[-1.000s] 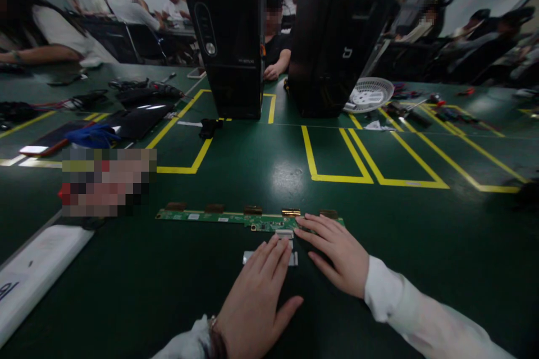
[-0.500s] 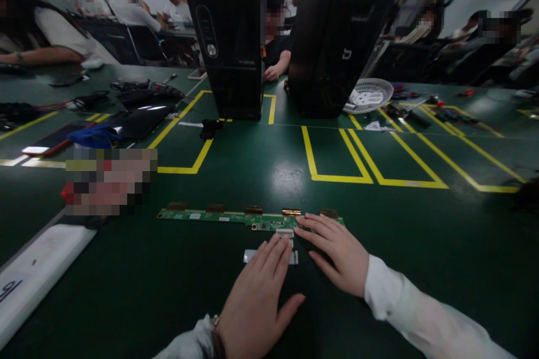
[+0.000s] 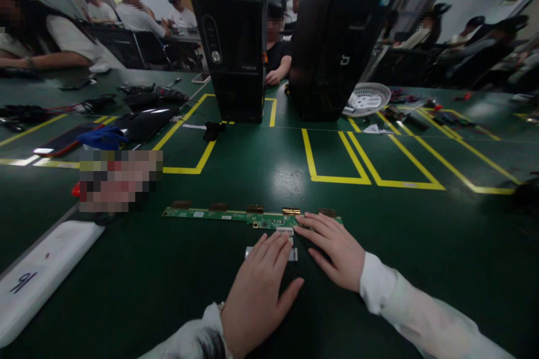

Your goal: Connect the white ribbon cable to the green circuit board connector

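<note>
A long, thin green circuit board lies across the table, with brown copper-coloured film tabs along its far edge. From the middle of its near edge comes a pale flat ribbon cable, partly covered by my fingers. My left hand lies over the cable, fingers stretched out and thumb apart, with the fingertips near the connector. Over the board's right part rests my right hand, its fingers spread and hiding some of the board. Neither hand is closed round anything.
Two black computer towers stand at the back. A white basket is beside the right tower. At left are a white case, a blurred-out patch, a blue item and dark cables. Yellow tape marks the green table. People sit around.
The view has shifted slightly, so the surroundings appear a little moved. Both hands keep nearly the same place on the board and cable.
</note>
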Motion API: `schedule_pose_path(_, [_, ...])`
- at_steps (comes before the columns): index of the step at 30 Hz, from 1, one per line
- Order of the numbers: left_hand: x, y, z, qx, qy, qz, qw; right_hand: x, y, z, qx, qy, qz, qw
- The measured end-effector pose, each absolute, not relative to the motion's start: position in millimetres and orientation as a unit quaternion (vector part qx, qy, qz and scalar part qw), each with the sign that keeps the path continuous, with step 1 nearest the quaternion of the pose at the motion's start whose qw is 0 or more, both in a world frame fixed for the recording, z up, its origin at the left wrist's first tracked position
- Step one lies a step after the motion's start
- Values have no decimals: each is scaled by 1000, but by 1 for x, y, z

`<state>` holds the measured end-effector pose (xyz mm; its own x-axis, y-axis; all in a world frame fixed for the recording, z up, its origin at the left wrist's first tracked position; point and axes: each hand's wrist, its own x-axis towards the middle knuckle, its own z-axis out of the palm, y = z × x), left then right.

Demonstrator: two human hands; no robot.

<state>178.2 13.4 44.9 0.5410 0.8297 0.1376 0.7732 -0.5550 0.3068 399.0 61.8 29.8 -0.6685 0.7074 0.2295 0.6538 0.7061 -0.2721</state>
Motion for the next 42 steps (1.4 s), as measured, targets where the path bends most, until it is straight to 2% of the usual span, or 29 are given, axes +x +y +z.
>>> schedule_pose_path(8, [172,26,50,878,435,179,83,400,67,27,-363,-916,74,155])
schedule_pose_path(19, [139,53,66,813,548,193,48,402,74,23,-352,-920,77,153])
schedule_pose_path(29, [67,-4,62,704,689,127,117,403,76,17,-344,-922,64,167])
schedule_pose_path(37, [13,-36,28,655,744,120,-51,403,76,20,-342,-923,62,165])
schedule_pose_path(42, [21,-32,27,640,756,102,-96,403,75,21,-346,-922,60,164])
